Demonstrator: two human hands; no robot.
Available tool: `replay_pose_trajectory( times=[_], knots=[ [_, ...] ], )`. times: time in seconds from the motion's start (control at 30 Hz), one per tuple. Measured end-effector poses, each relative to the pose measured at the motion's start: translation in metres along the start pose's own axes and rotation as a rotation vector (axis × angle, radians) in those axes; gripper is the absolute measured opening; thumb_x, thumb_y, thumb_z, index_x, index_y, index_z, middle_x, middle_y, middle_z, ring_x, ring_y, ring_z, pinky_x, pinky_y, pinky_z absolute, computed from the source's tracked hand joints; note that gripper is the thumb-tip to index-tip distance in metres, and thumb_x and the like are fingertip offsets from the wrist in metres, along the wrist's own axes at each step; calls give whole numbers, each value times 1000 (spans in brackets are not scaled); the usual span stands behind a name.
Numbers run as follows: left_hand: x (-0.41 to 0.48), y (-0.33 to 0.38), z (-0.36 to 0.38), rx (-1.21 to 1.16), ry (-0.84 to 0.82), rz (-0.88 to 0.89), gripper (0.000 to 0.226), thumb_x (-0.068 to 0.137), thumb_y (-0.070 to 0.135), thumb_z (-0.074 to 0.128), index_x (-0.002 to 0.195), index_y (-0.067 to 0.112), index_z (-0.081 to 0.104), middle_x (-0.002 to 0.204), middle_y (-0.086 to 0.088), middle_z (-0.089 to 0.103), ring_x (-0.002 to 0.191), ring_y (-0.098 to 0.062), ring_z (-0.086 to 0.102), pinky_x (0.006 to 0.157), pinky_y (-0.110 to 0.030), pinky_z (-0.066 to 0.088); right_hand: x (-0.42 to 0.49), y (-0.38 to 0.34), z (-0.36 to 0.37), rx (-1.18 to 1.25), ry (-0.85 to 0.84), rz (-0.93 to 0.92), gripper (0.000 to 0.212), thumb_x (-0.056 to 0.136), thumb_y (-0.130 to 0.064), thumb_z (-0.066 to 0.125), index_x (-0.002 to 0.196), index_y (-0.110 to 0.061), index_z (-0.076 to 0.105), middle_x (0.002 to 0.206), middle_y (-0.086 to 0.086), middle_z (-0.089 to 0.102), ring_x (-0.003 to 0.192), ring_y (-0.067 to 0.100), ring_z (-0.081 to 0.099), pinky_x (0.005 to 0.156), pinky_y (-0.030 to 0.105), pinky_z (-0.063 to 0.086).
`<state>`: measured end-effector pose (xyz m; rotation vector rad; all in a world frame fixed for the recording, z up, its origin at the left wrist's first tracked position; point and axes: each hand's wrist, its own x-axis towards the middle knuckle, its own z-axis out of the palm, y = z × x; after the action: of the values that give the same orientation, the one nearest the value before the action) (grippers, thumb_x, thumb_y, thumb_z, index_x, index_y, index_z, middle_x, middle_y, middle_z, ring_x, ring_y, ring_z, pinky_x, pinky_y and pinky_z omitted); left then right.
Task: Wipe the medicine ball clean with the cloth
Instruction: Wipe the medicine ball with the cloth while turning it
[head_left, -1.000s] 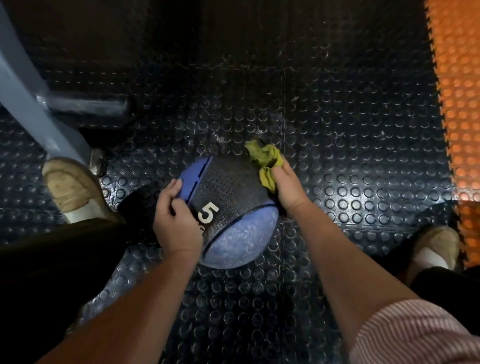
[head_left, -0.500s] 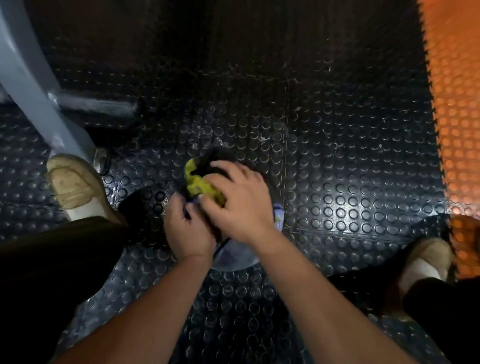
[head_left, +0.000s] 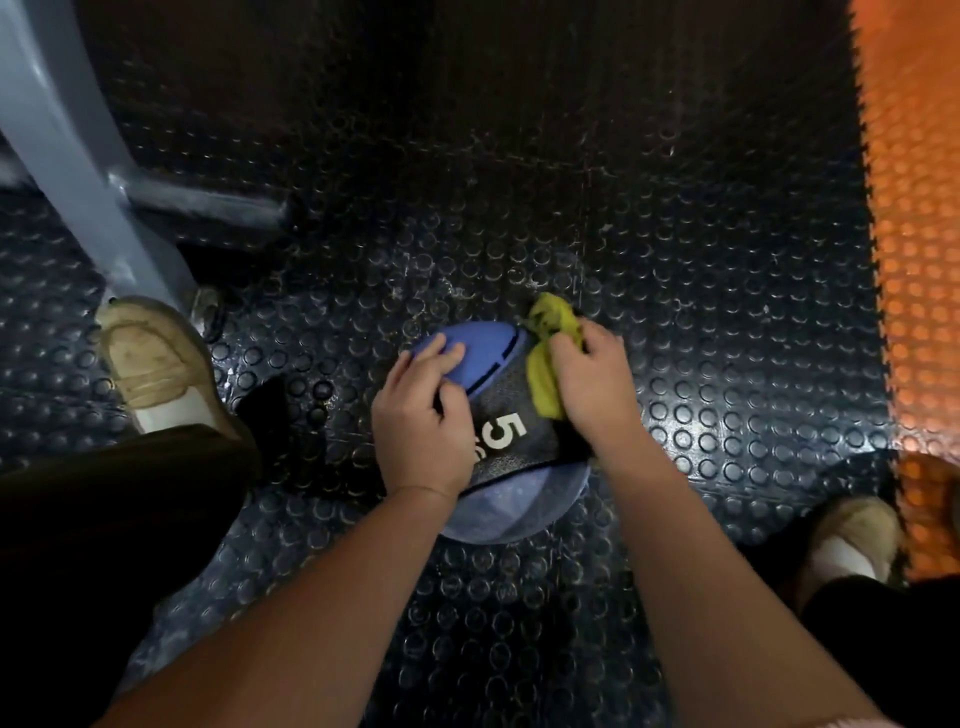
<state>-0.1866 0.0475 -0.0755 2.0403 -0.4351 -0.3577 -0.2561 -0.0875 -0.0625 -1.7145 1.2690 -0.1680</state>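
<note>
A blue and black medicine ball (head_left: 511, 483) marked with a white 5 sits on the studded floor between my feet. My left hand (head_left: 421, 421) rests on its left side, fingers spread over the upper blue panel. My right hand (head_left: 592, 389) grips a bunched yellow-green cloth (head_left: 545, 358) and presses it against the ball's upper right, on the black band. Part of the cloth sticks out past my fingers at the far edge of the ball.
Dark studded rubber mat (head_left: 701, 260) covers the floor. An orange mat strip (head_left: 919, 234) runs along the right. A grey metal frame leg (head_left: 67, 171) with a crossbar stands at the upper left. My shoes sit at left (head_left: 156, 364) and lower right (head_left: 852, 535).
My right hand swept the cloth from the ball's top left back to its upper right. The 5 marking and the blue panel are uncovered again. My left hand stays on the ball.
</note>
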Motion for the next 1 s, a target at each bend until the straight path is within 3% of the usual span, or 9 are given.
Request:
replay_pose_trajectory(
  times=[0.07, 0.13, 0.3, 0.4, 0.5, 0.63, 0.77, 0.87, 1.0],
  knots=[
    [-5, 10, 8, 82, 2, 16, 56, 85, 35, 27, 112, 17, 72, 129, 7, 62, 131, -9, 42, 113, -38, 34, 10, 2, -10, 50, -47, 179, 24, 86, -43, 43, 77, -28, 59, 97, 0, 62, 104, 25, 56, 94, 41, 43],
    [-4, 20, 14, 100, -7, -20, 53, 87, 33, 27, 109, 20, 73, 130, 7, 63, 136, -21, 42, 113, -41, 34, 13, 2, -14, 42, -79, 225, 22, 92, -38, 44, 85, -23, 59, 104, 4, 62, 99, 25, 57, 86, 37, 42],
    [20, 19, 11, 72, -15, -202, 48, 82, 33, 27, 103, 29, 71, 122, 9, 65, 120, -22, 53, 101, -41, 43, -17, -27, 14, -250, 63, -127, 37, 91, -40, 43, 119, -25, 63, 137, 0, 48, 118, 24, 48, 94, 33, 36],
    [26, 17, 7, 40, -39, -277, 26, 75, 36, 29, 72, 21, 50, 84, -5, 56, 87, -35, 53, 76, -47, 42, -45, -41, 38, -422, 120, -353, 49, 85, -44, 34, 119, -23, 63, 140, 0, 49, 127, 29, 43, 107, 42, 31],
    [19, 19, 7, 87, -35, -253, 18, 80, 34, 31, 69, 23, 40, 83, -3, 53, 85, -32, 51, 67, -41, 37, -48, -37, 35, -420, 118, -373, 52, 84, -46, 32, 119, -23, 62, 140, 0, 48, 128, 29, 43, 108, 45, 32],
    [7, 20, 15, 96, 2, -100, 38, 85, 25, 31, 99, 19, 66, 120, 2, 66, 116, -26, 56, 95, -41, 45, -14, -22, 12, -320, 40, -176, 40, 92, -41, 44, 124, -20, 58, 136, 4, 45, 117, 26, 49, 95, 34, 38],
    [-3, 23, 21, 140, -9, -14, 39, 88, 18, 34, 102, 10, 69, 127, 1, 65, 129, -30, 49, 108, -52, 36, 28, -14, -2, -190, -90, 167, 42, 90, -44, 41, 115, -15, 60, 122, 15, 54, 107, 32, 53, 93, 38, 41],
    [8, 36, 23, 142, -26, -53, 33, 92, 14, 36, 102, 10, 68, 129, 2, 63, 129, -29, 49, 107, -51, 35, 38, -20, -5, -122, -102, 190, 29, 91, -41, 43, 99, -18, 60, 112, 12, 59, 102, 32, 55, 84, 36, 40],
    [27, 40, 22, 112, -21, -189, 25, 96, 10, 41, 102, 14, 65, 123, 2, 65, 121, -24, 54, 104, -44, 39, 15, -34, 13, -364, 9, -52, 39, 93, -40, 41, 120, -21, 62, 132, 7, 50, 112, 32, 52, 93, 37, 39]
  ],
)
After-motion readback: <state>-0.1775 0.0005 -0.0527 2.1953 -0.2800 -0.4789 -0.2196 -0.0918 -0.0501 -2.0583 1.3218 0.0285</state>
